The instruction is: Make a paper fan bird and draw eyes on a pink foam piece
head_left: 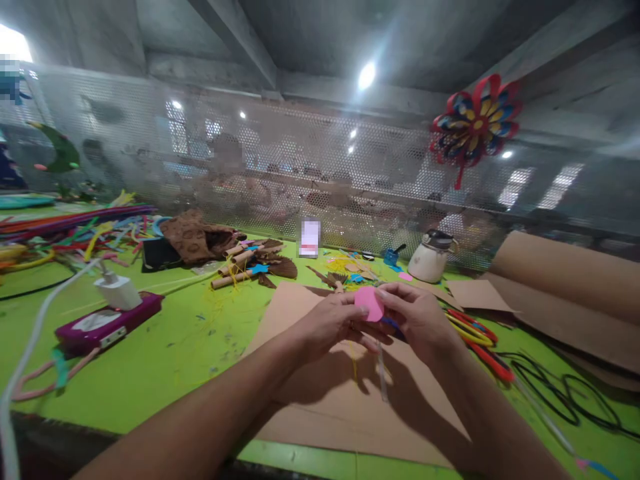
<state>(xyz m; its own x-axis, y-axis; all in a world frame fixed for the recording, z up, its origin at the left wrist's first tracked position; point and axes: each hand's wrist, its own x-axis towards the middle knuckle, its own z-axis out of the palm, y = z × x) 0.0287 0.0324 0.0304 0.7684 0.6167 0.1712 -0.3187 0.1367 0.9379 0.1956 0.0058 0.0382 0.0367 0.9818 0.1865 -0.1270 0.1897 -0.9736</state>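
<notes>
Between my two hands is a pink paper circle [369, 304], held up over a brown cardboard sheet [320, 417]. My left hand [340, 317] pinches its left edge, with the thumb across the front. The thumb and fingers of my right hand [413, 313] grip the right edge. Something blue shows behind the circle near my right fingers, mostly hidden. A thin clear strip [383, 377] hangs below my hands, and yellow strands dangle beside it. Just beyond my hands, a brown fan-like piece [336, 279] lies on the table.
Cardboard tube figures [240, 267] lie at centre left, near a purple power strip [113, 323] with a white plug. Red-handled scissors [493, 357] and a black cable [550, 393] lie right, before rolled cardboard [570, 273]. A white jug [429, 259] stands by the mesh screen [280, 160].
</notes>
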